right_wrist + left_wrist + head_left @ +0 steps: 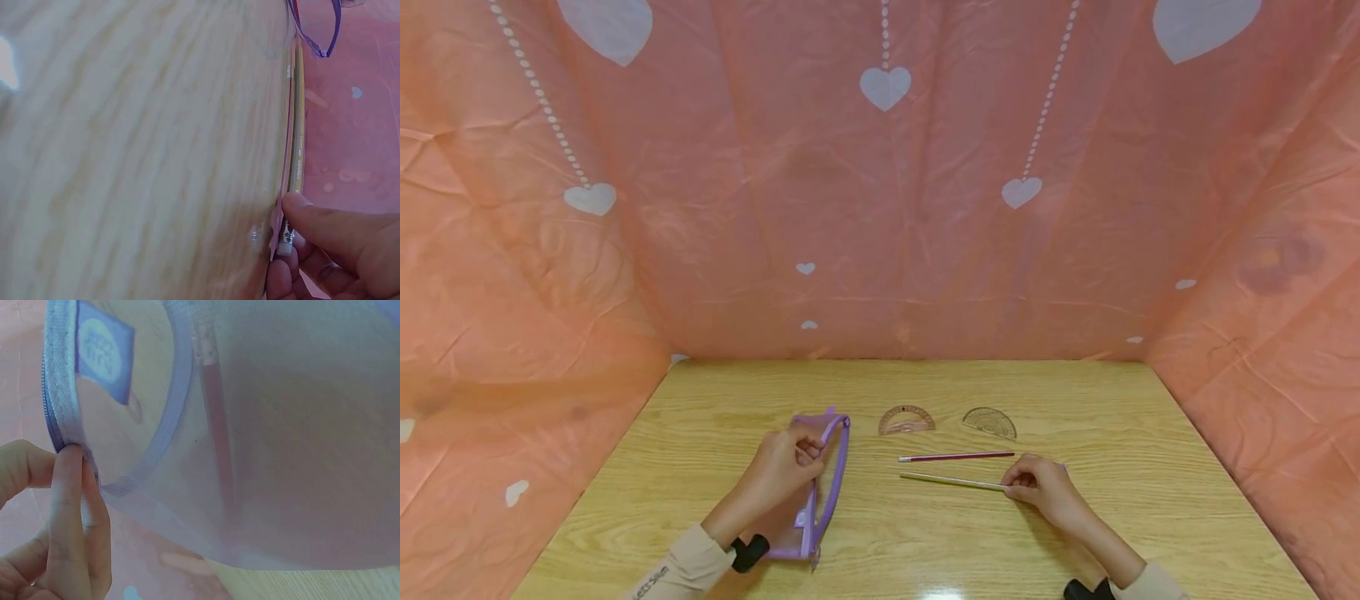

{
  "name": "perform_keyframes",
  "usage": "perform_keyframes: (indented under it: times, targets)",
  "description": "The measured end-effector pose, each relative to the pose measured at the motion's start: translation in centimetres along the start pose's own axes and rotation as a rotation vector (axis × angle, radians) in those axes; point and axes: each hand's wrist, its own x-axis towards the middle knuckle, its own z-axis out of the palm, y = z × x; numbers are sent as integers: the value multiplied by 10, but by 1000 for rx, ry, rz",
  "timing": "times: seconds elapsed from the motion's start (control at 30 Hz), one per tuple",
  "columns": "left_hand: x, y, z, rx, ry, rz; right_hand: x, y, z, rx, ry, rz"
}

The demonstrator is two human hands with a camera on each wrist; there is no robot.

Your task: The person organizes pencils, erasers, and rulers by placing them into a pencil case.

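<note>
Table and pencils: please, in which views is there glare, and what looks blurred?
Head view: white glare on the table at the bottom edge; right wrist view: bright glare at the left edge, wood grain pale and hazy; left wrist view: no bright glare, but the red pencil, seen through the mesh pouch, looks blurred.

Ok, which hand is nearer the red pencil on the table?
Right: the right hand is just off the right end of the red pencil; the left hand is farther, past its left end, gripping the pouch.

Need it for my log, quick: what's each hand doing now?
Left hand: pinching the edge of the purple pouch.
Right hand: holding the yellow pencil.
</note>
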Motion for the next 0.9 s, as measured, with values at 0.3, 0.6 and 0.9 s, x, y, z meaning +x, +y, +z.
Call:
perform_keyframes:
  times: [0.3, 0.6, 0.9]
  targets:
    - [1, -1, -1, 10, 7, 41, 5, -4, -1, 2, 11, -24]
    - [-1, -1, -2, -7, 5, 20, 12, -10, 2, 6, 18, -56]
    - [-1, -1, -3, -13, 6, 11, 15, -11, 4, 31, -2, -32]
